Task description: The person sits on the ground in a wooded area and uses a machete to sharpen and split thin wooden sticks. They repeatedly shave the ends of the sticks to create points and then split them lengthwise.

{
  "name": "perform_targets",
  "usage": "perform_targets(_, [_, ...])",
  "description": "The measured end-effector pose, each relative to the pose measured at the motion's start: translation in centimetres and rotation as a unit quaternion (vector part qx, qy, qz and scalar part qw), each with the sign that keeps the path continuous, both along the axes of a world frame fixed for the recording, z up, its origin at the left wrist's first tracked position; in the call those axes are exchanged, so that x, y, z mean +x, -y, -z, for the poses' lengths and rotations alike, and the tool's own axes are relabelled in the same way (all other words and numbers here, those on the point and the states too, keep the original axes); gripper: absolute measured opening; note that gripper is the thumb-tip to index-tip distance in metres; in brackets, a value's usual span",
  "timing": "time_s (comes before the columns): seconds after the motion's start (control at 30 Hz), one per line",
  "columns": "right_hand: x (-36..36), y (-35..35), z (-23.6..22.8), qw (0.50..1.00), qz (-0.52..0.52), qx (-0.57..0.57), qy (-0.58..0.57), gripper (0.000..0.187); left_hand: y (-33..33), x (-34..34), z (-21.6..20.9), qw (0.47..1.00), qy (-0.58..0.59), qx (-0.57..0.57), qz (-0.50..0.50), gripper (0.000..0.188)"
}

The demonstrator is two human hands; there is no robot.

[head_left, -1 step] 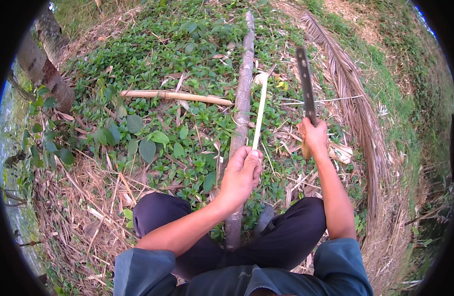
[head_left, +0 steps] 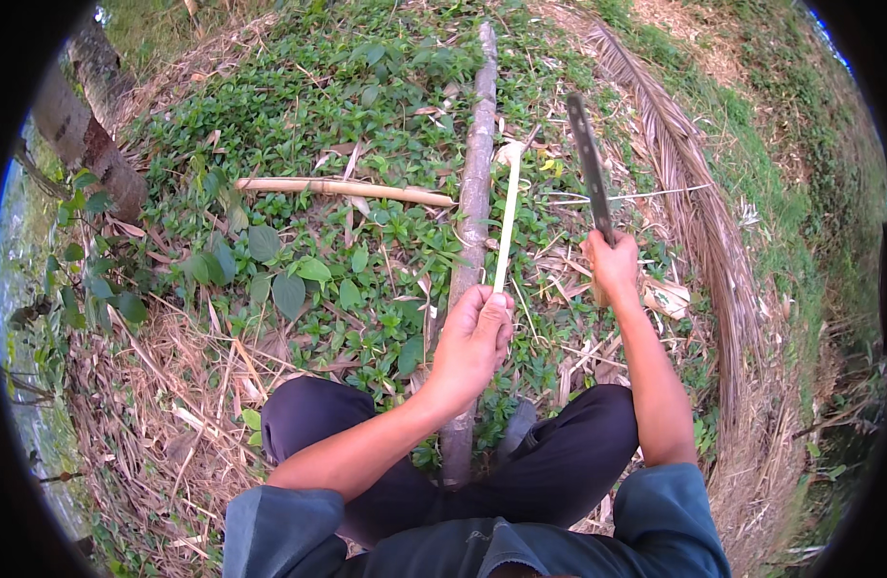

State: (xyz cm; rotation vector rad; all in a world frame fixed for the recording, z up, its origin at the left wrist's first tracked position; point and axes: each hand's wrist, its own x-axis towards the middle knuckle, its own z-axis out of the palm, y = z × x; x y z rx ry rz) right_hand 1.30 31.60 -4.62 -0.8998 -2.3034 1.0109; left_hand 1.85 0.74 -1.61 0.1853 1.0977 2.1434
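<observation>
My left hand (head_left: 474, 337) is closed on the lower end of a thin pale strip (head_left: 508, 226), which looks like split bamboo and points up and away from me. In my right hand (head_left: 613, 265) is the handle of a long knife (head_left: 590, 159) with a dark, narrow blade and a row of holes. Its blade stands up and leans left, apart from the strip. Most of the handle is hidden in my fist. Between my knees and beyond runs a long grey-brown pole (head_left: 477, 164), just left of the strip.
A yellowish cut stick (head_left: 342, 188) lies crosswise left of the pole. Green leafy plants (head_left: 289, 106) cover the ground ahead. A dry palm frond (head_left: 689, 183) lies at the right, a tree trunk (head_left: 87, 144) rises at the left, and dry litter (head_left: 164, 385) surrounds me.
The knife's blade has tipped to the left, toward the strip, and is turned more edge-on. My left hand and the strip stay almost where they were.
</observation>
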Motion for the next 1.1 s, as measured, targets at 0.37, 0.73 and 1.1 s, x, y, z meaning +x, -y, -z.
perform_targets(0.37, [-0.2, 7.9, -4.0, 0.944, -0.160, -0.255, -0.131, 0.039, -0.2, 1.1, 1.3, 0.994, 0.008, -0.035, 0.102, 0.022])
perform_targets(0.73, [-0.5, 7.2, -3.9, 0.908, -0.148, -0.352, -0.176, 0.016, -0.8, 0.6, 1.0, 0.991, 0.038, -0.025, 0.122, 0.021])
perform_targets(1.1, [-0.5, 5.7, -2.7, 0.961, -0.049, -0.253, -0.103, 0.016, -0.6, 0.0, 1.1, 0.996, 0.009, -0.060, 0.067, 0.021])
